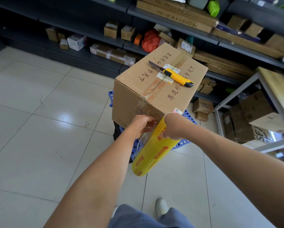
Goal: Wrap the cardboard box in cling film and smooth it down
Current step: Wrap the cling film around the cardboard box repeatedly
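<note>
1. Cardboard box (154,96) stood on a blue perforated plastic stand (189,115) on the pale tiled floor (39,129), just in front of the dark shelves (170,25). Its top seam was taped, and handwritten characters ran across the top.
2. A yellow utility knife (177,77) lay on top of the box with its blade out, pointing away from the person, across a white label.
3. The right hand (172,129) held the cling-film roll (152,153), its grip closed round the roll's upper part. The roll was tilted, with its upper end just beside the box's near lower corner and its lower end towards the person.
4. The left hand (142,125) was at the box's near side face with its fingers curled, its grip pinching the loose film (141,140). That film ran crinkled from the hand down to the roll.
5. A shiny, wrinkled clear patch showed on the near face above the left hand; whether it was tape or film could not be told.
6. The shelves carried many small boxes and a red bag (150,40). A wood-topped worktop (277,86) on a metal frame stood at the right, with more boxes beneath it.
</note>
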Available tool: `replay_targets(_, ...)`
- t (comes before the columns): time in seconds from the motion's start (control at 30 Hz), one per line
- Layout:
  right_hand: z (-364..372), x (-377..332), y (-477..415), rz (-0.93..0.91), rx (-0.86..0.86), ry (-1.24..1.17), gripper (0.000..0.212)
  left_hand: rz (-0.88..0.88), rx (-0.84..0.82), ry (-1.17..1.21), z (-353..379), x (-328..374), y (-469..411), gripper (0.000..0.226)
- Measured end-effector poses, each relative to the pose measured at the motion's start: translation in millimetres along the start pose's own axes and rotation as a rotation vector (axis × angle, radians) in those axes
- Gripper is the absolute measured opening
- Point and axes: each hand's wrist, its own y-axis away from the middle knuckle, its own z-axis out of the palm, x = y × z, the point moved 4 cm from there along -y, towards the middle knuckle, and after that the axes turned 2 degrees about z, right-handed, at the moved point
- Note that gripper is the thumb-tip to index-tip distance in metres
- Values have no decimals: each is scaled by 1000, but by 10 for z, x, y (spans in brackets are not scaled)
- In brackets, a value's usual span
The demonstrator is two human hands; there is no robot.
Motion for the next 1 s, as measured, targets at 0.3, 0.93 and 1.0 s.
replay_targets(0.3, 7, -17, 0, 0, 1, 16, 23, 97, 7, -126, -6, 5, 12, 35)
replay_targets(0.93, 72, 108, 49, 1, 36, -75, 25, -45, 15, -695, -442, -903, -231, 26)
replay_targets(1.0, 72, 111, 50, 2, 20, -70, 27, -67, 45, -742, -469, -912, -322, 20)
